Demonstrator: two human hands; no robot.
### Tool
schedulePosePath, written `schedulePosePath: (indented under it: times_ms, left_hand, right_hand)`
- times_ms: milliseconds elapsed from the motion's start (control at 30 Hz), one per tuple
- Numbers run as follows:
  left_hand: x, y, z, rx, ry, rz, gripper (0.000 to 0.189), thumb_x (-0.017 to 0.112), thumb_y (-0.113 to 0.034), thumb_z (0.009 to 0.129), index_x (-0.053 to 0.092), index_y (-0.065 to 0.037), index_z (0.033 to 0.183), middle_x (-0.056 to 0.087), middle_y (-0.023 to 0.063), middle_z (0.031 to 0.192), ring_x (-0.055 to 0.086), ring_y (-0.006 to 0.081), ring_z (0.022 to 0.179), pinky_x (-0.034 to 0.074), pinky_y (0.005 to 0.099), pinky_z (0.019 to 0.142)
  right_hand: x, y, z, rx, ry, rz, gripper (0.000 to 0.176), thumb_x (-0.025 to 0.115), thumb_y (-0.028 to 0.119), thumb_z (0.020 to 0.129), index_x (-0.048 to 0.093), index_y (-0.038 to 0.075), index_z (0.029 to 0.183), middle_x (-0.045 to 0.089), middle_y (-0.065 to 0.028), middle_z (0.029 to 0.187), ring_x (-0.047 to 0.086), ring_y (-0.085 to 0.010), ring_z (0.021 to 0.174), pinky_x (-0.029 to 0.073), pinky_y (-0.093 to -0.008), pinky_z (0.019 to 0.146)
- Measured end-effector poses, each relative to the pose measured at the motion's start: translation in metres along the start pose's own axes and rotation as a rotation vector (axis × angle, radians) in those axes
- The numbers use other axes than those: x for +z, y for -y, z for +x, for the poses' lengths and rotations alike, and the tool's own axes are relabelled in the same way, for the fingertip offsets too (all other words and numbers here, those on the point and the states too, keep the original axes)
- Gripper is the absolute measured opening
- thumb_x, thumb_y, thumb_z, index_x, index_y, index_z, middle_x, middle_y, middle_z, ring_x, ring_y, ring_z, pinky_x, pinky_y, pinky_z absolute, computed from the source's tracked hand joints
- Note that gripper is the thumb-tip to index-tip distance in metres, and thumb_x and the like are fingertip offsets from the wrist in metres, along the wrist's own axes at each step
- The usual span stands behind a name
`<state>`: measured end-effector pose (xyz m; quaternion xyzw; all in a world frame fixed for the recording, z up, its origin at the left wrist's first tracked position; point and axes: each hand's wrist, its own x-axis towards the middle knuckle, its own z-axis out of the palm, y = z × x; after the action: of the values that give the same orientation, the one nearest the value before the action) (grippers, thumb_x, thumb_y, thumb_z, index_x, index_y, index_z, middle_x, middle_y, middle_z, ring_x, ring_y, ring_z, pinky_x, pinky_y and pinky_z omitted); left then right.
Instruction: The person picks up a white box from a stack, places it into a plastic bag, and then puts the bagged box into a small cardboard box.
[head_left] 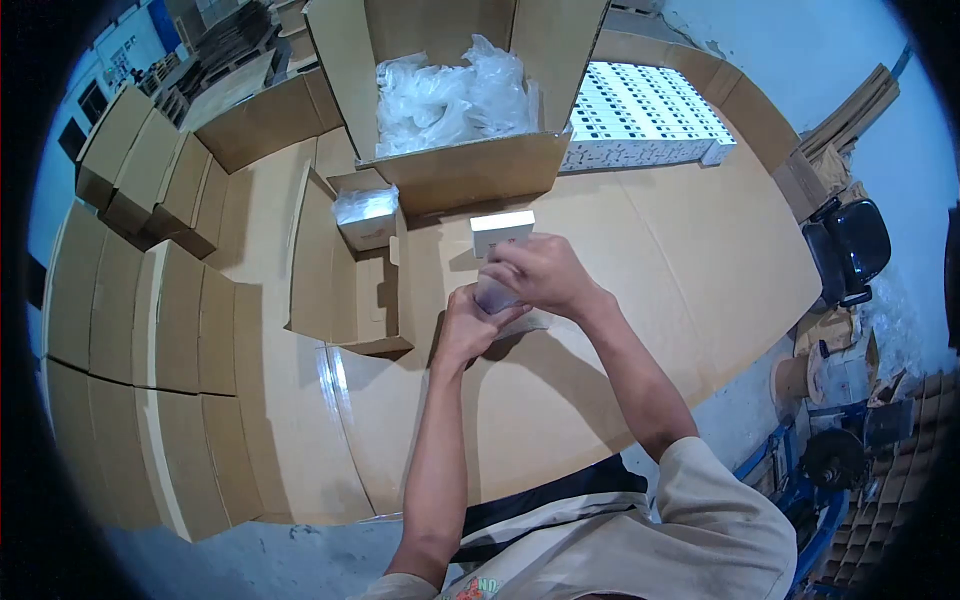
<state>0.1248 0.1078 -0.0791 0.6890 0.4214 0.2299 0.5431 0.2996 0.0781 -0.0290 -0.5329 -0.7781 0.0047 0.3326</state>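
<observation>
A translucent plastic bag (pixel 494 296) is between my two hands over the table. My left hand (pixel 468 326) grips it from below and the left, fingers closed. Above it, my right hand (pixel 545 272) pinches its upper part, with the fingertips slightly blurred. Whether something is inside the bag is hidden by my fingers. Just beyond my right hand a small white box (pixel 502 228) stands on the table. Under my hands a pale flat piece (pixel 530 322) shows in part. To the left, an open brown carton (pixel 345 290) holds a plastic-wrapped block (pixel 366 217) at its far end.
A large open carton (pixel 480 172) full of clear plastic bags (pixel 455 100) stands at the back. Rows of small white boxes (pixel 645 120) lie at the back right. Closed brown cartons (pixel 160 340) are stacked on the left. A black chair (pixel 850 245) stands beyond the table (pixel 720 300).
</observation>
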Motion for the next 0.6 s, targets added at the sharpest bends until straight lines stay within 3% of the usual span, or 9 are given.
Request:
schedulePosePath:
  times_ms: [33,133,233,367,467,600]
  left_hand:
    - [0.0,0.002,0.002,0.012,0.013,-0.017,0.034,0.09,-0.023,0.078,0.077,0.002,0.097,0.079,0.0147,0.092,0.074,0.0217,0.082,0.058,0.0369,0.077]
    - [0.003,0.013,0.007,0.062,-0.022,-0.116,0.033,0.09,-0.021,0.077,0.078,0.001,0.098,0.079,0.0122,0.093,0.074,0.0195,0.084,0.058,0.0347,0.08]
    - [0.004,0.016,0.008,0.084,-0.047,-0.18,0.03,0.089,-0.014,0.078,0.076,0.002,0.1,0.078,0.0108,0.096,0.073,0.0175,0.087,0.057,0.0328,0.083]
    - [0.0,0.013,0.009,0.051,-0.038,-0.182,0.03,0.089,-0.011,0.078,0.075,0.002,0.102,0.078,0.0105,0.099,0.072,0.017,0.089,0.058,0.033,0.084]
    - [0.003,0.022,0.01,0.043,-0.072,-0.196,0.03,0.09,-0.019,0.077,0.078,-0.002,0.099,0.079,0.0102,0.096,0.074,0.0172,0.087,0.057,0.0336,0.084]
    - [0.001,0.013,0.008,0.055,-0.07,-0.165,0.031,0.09,-0.017,0.077,0.077,-0.001,0.1,0.078,0.0094,0.096,0.073,0.0165,0.087,0.057,0.0335,0.084]
  right_hand:
    - [-0.001,-0.003,0.0,-0.045,-0.109,0.023,0.014,0.062,0.014,0.098,0.069,0.004,0.105,0.073,-0.0126,0.088,0.071,-0.028,0.075,0.055,-0.0406,0.069]
    - [-0.004,-0.021,-0.009,0.273,-0.371,0.44,0.016,0.058,0.011,0.102,0.067,0.001,0.11,0.074,-0.0086,0.092,0.07,-0.0193,0.082,0.054,-0.0352,0.076]
    - [-0.008,-0.035,-0.011,0.446,-0.558,0.687,0.023,0.055,0.004,0.097,0.067,0.001,0.116,0.073,-0.0062,0.097,0.067,-0.0158,0.093,0.051,-0.0335,0.086]
    - [0.016,-0.068,-0.038,0.447,-0.385,0.632,0.035,0.054,-0.002,0.095,0.066,0.004,0.127,0.072,-0.0062,0.121,0.064,-0.0167,0.114,0.051,-0.0319,0.092]
    - [0.023,-0.069,-0.039,0.45,-0.315,0.607,0.039,0.061,-0.005,0.093,0.067,0.006,0.13,0.072,-0.0062,0.121,0.064,-0.0176,0.115,0.053,-0.0316,0.091]
    - [0.027,-0.068,-0.033,0.499,-0.252,0.726,0.039,0.073,0.001,0.09,0.067,0.005,0.129,0.069,-0.0068,0.125,0.063,-0.0151,0.115,0.05,-0.0312,0.094]
